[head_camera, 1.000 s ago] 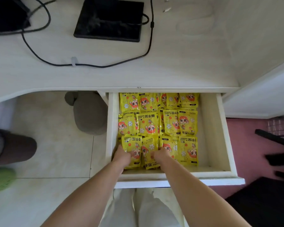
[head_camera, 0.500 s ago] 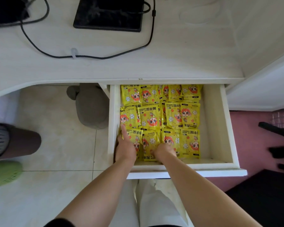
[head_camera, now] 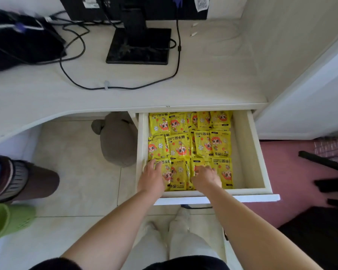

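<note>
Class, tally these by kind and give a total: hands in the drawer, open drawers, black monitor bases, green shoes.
Hands: 2 (left hand, right hand)
Open drawer: 1
Black monitor base: 1
Green shoe: 1
Total: 5

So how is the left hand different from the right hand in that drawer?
The left hand lies by the left wall of the drawer, while the right hand sits nearer the middle of the front row. The left hand's fingers spread fairly flat over the yellow packets; the right hand's fingers look more bent, tips tucked among them. Both rest palms down on the front row.
</note>
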